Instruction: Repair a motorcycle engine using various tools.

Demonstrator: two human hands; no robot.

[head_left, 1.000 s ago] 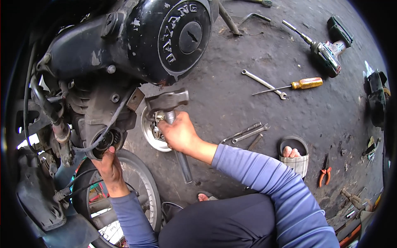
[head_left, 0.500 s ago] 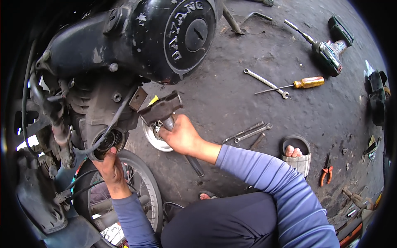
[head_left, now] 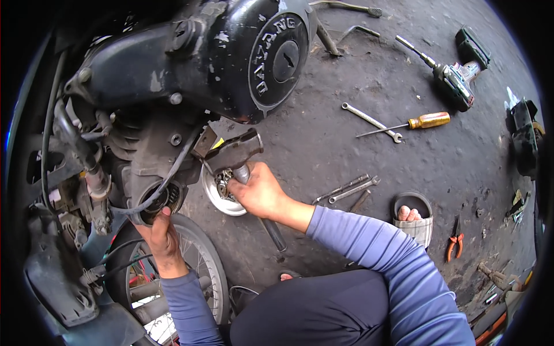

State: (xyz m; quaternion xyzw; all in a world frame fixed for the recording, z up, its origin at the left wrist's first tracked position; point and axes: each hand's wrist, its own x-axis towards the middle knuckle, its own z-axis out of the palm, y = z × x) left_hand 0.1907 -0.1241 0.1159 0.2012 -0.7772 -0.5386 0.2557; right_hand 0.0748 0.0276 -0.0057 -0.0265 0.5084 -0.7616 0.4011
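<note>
My right hand (head_left: 259,193) grips the handle of a metal hammer (head_left: 236,153), whose head is beside a rusty metal plate (head_left: 203,141) on the motorcycle engine (head_left: 150,150). Whether they touch I cannot tell. My left hand (head_left: 161,236) has its thumb on the lower rim of a round, open engine housing (head_left: 176,202), with its fingers curled behind, partly hidden. A grey hose (head_left: 173,173) crosses the housing. A white bowl of small metal parts (head_left: 225,207) sits behind my right hand, partly covered by it and the hammer. The black engine cover (head_left: 231,69) is above.
On the dark floor at the right lie a yellow-handled screwdriver (head_left: 430,120), wrenches (head_left: 372,121), a cordless tool (head_left: 456,86), orange pliers (head_left: 455,245) and more tools. A spoked wheel (head_left: 213,271) is at lower left; my sandalled foot (head_left: 412,228) is at right.
The hammer dropped and tilted from one second ago, and has since shifted slightly right with my right hand. My left hand stays on the housing rim. The view has shifted slightly.
</note>
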